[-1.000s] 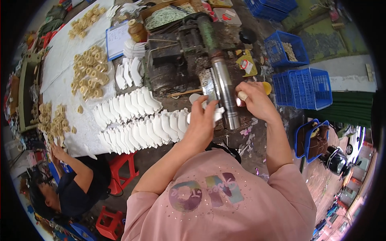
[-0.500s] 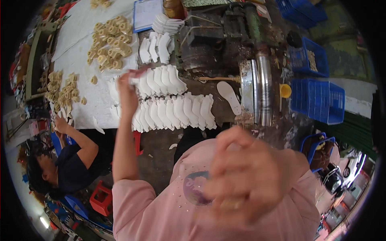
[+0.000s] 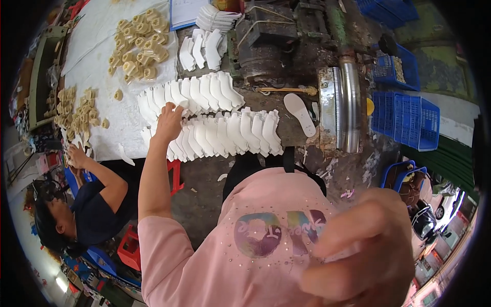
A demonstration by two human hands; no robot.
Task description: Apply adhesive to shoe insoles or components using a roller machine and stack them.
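Observation:
Two long rows of overlapping white curved pieces lie on the table, an upper row (image 3: 207, 92) and a lower row (image 3: 225, 134). Bent down over the left part of these rows, my left hand (image 3: 170, 122) has its fingers curled on a white curved piece at the lower edge of the upper row; its fingertips are partly hidden. My right hand (image 3: 358, 245) is raised close to the camera in front of my pink shirt. Motion smears its bent fingers, and nothing can be made out in them.
Beige hollow parts (image 3: 140, 46) sit in heaps on the white table cover. A dark machine (image 3: 271, 46) and a metal roller (image 3: 349, 107) stand right, near a white insole (image 3: 300, 113). Blue crates (image 3: 406, 120) are beyond. At left a co-worker (image 3: 97, 199) handles small pieces.
My left hand has moved down and slightly right onto the white pieces. My right hand has shifted to the right and lower. The whole view has shifted a little.

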